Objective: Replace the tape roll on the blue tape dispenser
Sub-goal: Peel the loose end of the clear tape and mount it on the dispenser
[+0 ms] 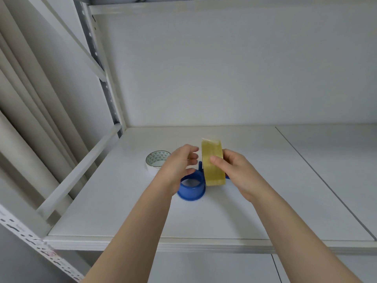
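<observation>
A yellowish clear tape roll (213,162) is held on edge above the shelf, with my right hand (234,172) gripping its right side, thumb across the outer face. Just left of the roll, my left hand (179,166) has its fingers curled and apart; whether they touch the roll I cannot tell. Under both hands the blue tape dispenser (191,187) lies on the white shelf (204,217), its round ring empty and facing up, its handle hidden behind the roll. A white tape roll (157,161) with a patterned core lies flat to the left.
The shelf has a back wall, a metal upright (104,84) at the left rear corner and a slanted brace (77,172) along its left side. A seam (318,176) runs across the shelf board on the right. Another shelf sits overhead.
</observation>
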